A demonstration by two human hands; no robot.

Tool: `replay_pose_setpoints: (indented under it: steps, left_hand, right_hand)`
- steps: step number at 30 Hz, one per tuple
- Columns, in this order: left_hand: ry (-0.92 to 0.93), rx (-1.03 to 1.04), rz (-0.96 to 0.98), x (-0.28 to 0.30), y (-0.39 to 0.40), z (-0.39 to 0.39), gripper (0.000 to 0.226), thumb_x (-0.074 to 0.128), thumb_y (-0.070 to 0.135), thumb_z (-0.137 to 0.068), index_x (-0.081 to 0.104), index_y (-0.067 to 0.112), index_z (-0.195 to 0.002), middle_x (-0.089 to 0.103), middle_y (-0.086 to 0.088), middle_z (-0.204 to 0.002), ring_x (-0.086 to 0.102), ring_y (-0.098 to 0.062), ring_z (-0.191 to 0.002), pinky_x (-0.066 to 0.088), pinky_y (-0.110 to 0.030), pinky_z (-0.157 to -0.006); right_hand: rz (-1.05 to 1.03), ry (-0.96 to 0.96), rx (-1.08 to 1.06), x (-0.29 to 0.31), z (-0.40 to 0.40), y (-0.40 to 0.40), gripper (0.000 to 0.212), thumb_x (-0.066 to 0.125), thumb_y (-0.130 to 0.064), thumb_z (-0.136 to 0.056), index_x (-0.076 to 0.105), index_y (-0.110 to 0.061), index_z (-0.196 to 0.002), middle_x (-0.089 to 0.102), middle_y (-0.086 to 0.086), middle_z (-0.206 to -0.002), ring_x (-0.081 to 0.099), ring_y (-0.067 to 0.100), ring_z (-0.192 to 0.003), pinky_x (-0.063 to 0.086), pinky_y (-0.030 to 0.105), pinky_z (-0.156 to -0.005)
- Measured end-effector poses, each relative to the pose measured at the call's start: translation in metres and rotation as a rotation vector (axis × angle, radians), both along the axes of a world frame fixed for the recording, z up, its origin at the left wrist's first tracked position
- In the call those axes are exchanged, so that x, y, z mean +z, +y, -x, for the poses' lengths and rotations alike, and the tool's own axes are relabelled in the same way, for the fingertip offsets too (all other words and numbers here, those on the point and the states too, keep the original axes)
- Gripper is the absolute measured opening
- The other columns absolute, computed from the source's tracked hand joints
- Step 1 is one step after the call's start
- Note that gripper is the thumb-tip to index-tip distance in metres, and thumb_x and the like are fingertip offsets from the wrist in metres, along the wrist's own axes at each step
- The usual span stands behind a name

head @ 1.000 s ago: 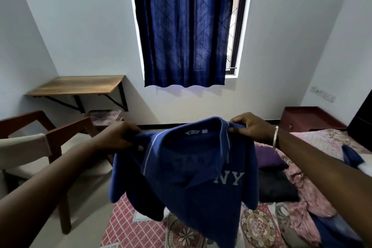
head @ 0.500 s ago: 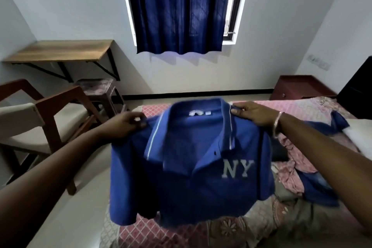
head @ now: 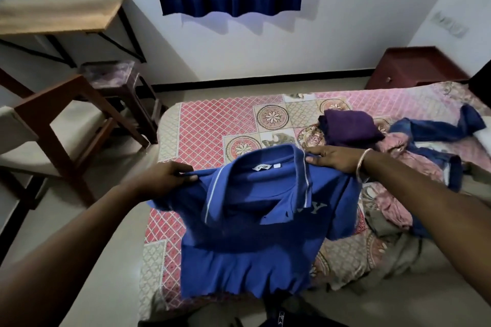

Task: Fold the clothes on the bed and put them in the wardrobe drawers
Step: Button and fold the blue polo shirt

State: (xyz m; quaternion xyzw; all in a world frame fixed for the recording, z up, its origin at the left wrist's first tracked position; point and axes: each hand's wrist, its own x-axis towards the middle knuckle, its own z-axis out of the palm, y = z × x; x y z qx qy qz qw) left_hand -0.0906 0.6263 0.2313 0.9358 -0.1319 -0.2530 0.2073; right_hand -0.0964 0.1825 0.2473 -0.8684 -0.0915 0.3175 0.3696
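Note:
A blue polo shirt [head: 247,233] with a white-trimmed collar and grey letters hangs low over the bed [head: 212,125], which has a pink patterned sheet. My left hand [head: 162,176] grips the shirt's left shoulder. The right shoulder is pinched by my right hand [head: 332,158], which wears a bangle. The shirt's front faces me and its hem reaches the near edge of the bed. A folded purple garment [head: 350,127] lies on the bed just beyond my right hand. The wardrobe is not in view.
Loose clothes lie heaped at the right: a blue garment [head: 435,127], a pink cloth [head: 398,172] and a beige one [head: 393,260]. A wooden chair [head: 53,119], a stool [head: 114,77] and a wall desk [head: 58,10] stand left. A red-brown bedside cabinet [head: 414,66] sits at back right.
Both hands have brought the blue shirt down from chest height toward the bed, and my view has tilted down with it. The shirt now hangs low over the sheet.

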Motion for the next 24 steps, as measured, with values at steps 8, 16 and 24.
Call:
replay_pose_setpoints:
  steps: [8, 16, 24]
  left_hand:
    - [-0.324, 0.446, -0.082, -0.048, -0.040, -0.094, 0.011, 0.061, 0.036, -0.094, 0.063, 0.026, -0.090, 0.068, -0.011, -0.083, 0.063, -0.034, -0.083, 0.046, -0.037, -0.066]
    - [-0.273, 0.496, -0.216, -0.162, -0.051, -0.185, 0.015, 0.050, 0.034, -0.099, 0.054, 0.020, -0.095, 0.049, -0.003, -0.071, 0.060, -0.036, -0.081, 0.034, -0.035, -0.061]
    - [-0.442, 0.648, -0.127, -0.281, -0.026, -0.306, 0.018, 0.048, 0.035, -0.099, 0.048, 0.018, -0.092, 0.059, -0.023, -0.100, 0.057, -0.043, -0.093, 0.041, -0.045, -0.072]
  right_hand:
    - [0.087, -0.499, -0.209, -0.084, -0.124, 0.002, 0.022, 0.060, -0.038, -0.095, 0.047, -0.029, -0.080, 0.049, 0.001, -0.059, 0.051, 0.024, -0.060, 0.041, 0.039, -0.061]
    - [0.156, -0.536, -0.205, -0.201, -0.229, 0.019, 0.039, 0.048, -0.052, -0.092, 0.051, -0.013, -0.093, 0.046, -0.003, -0.061, 0.059, 0.036, -0.068, 0.038, 0.037, -0.055]
    - [0.314, -0.895, -0.180, -0.302, -0.352, 0.054, 0.039, 0.047, -0.043, -0.099, 0.055, -0.006, -0.106, 0.061, 0.023, -0.084, 0.058, 0.043, -0.076, 0.036, 0.038, -0.057]
